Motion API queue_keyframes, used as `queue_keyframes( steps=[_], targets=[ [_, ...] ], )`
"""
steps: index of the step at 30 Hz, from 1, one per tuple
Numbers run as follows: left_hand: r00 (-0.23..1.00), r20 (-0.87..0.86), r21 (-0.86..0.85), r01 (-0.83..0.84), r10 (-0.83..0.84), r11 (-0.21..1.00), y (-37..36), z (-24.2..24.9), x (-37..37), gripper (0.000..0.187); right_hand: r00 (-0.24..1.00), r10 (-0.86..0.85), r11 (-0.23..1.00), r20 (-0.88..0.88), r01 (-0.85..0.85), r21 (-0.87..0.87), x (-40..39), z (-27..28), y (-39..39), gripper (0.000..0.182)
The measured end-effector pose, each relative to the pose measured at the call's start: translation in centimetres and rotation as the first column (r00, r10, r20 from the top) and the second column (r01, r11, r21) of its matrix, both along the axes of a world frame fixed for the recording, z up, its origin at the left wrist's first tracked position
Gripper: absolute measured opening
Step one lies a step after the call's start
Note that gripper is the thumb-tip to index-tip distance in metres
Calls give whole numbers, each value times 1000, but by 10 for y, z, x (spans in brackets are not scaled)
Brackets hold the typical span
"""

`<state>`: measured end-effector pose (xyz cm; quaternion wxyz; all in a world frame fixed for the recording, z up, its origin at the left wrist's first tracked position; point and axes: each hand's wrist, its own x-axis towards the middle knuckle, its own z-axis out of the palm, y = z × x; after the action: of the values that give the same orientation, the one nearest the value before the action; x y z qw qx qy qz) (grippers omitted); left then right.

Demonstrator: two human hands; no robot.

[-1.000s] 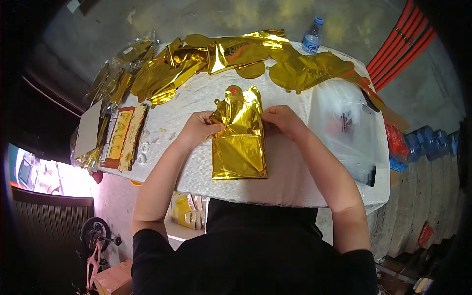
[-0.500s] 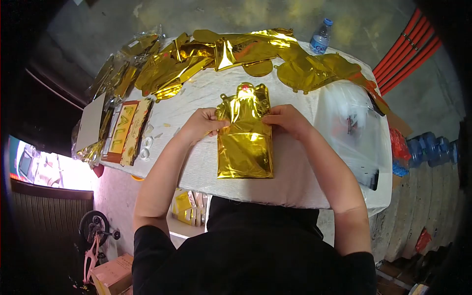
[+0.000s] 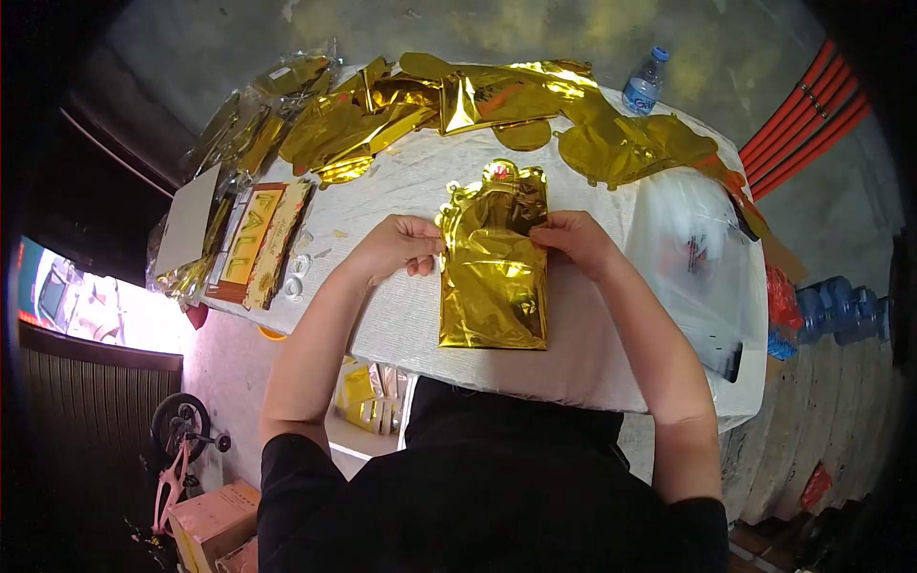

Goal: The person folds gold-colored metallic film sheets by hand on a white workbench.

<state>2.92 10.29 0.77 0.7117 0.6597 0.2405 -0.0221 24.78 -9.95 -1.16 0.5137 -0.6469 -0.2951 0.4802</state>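
Note:
A folded gold foil balloon [image 3: 494,286] lies in front of me on the white-covered table [image 3: 583,368]. Its upper end is scalloped, with small tabs and a red mark. My left hand [image 3: 396,248] pinches its left edge between thumb and fingers. On the opposite edge, at about the same height, my right hand [image 3: 573,239] has thumb and fingertips closed on the foil. Shiny creases run across the balloon, and its lower part is a smooth rectangle.
Flat gold foil balloons [image 3: 382,124] spread along the far edge. Clear plastic bags [image 3: 683,258] lie at the right, near a water bottle [image 3: 645,81]. At the left are a "FALL" card pack [image 3: 256,244] and white ribbon rolls [image 3: 296,272]. An open box [image 3: 368,435] stands below the near edge.
The view has shifted slightly, so most things appear farther right. The balloon's upper part looks flatter and wider, and its creases have changed. Both hands stay at its edges.

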Motion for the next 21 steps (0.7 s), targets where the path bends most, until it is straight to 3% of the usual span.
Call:
queue_keyframes(
  steps=[3,8,13,16,21],
  targets=[
    [999,2,23,-35,35,999,0,-3,2,7,997,-42,999,-71,43,8,-2,0,-1,10],
    [997,39,-7,-66,66,998,-2,-6,2,6,999,-37,998,-26,38,58,1,-6,-2,10],
    [999,33,-271,32,-24,962,2,-2,-6,7,997,-40,997,-72,44,65,3,-6,-4,10],
    [994,-56,-183,85,-96,979,-1,4,-8,8,997,-38,997,-64,42,71,4,-8,-3,11],
    [995,-70,-93,60,-66,994,-6,0,-6,9,997,-45,993,-69,52,106,-1,-2,-6,10]
  ],
)
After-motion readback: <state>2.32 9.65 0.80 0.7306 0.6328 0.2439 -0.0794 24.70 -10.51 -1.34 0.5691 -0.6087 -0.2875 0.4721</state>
